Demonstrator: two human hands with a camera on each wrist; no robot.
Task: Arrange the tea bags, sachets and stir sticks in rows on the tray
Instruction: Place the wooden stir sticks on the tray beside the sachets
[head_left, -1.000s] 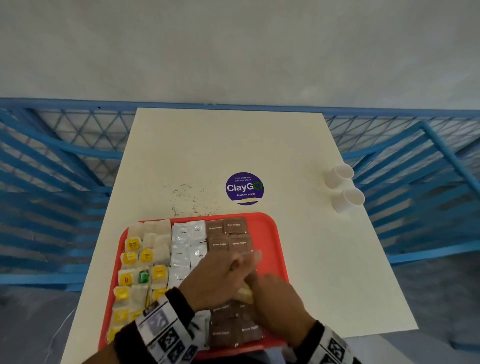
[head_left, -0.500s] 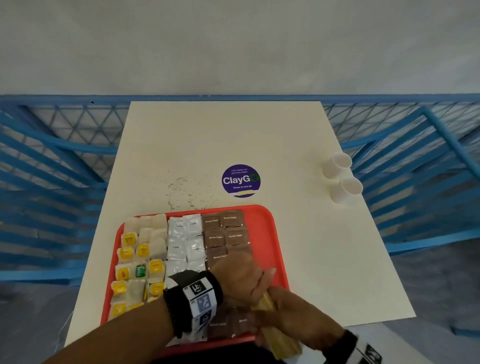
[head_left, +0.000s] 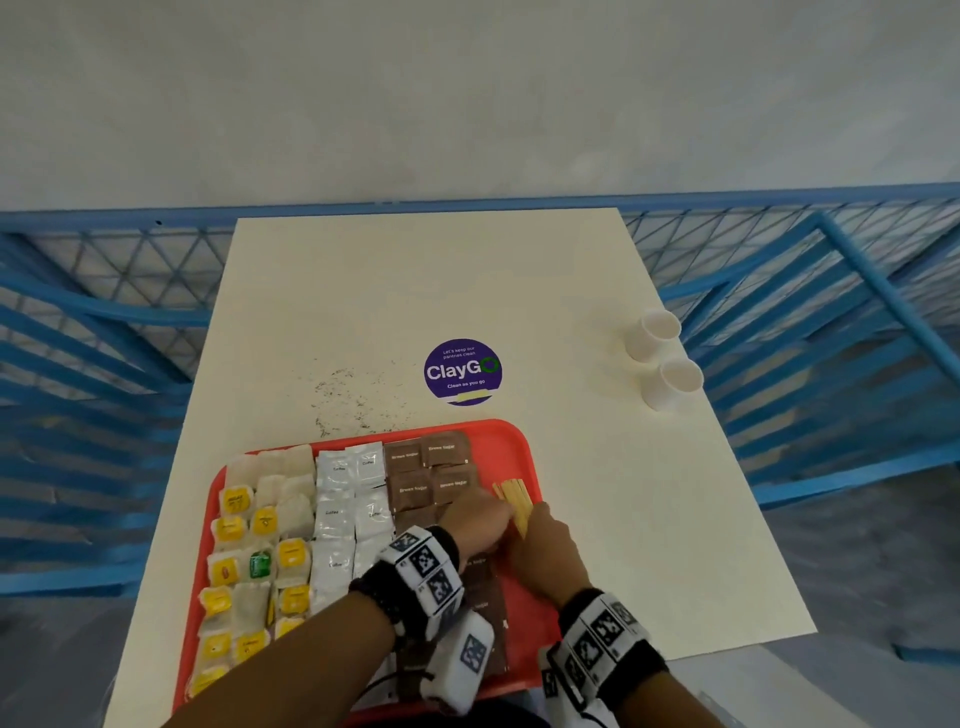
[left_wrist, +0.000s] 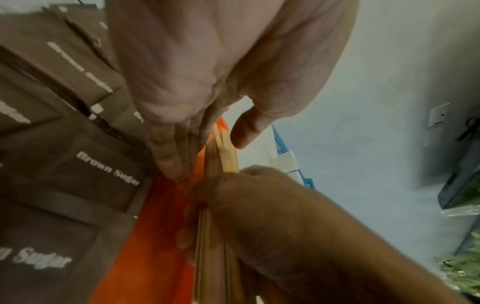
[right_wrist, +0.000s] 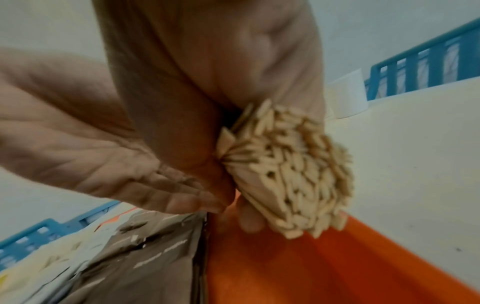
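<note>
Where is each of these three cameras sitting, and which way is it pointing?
Head: worn on the head, looking forward and down at the red plastic tray on the cream table; both forearms show.
Left wrist: along the left hand toward brown sugar sachets.
Right wrist: along the right hand, facing the ends of the bundle of wooden stir sticks it grips.
Shared: tray, sticks and sachets appear in all three.

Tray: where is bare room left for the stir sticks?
A bare strip of the red tray runs between the brown sugar sachets and its right rim; the right hand holds the stir sticks over it. Leftward, white sachets and tea bags crowd it.
</note>
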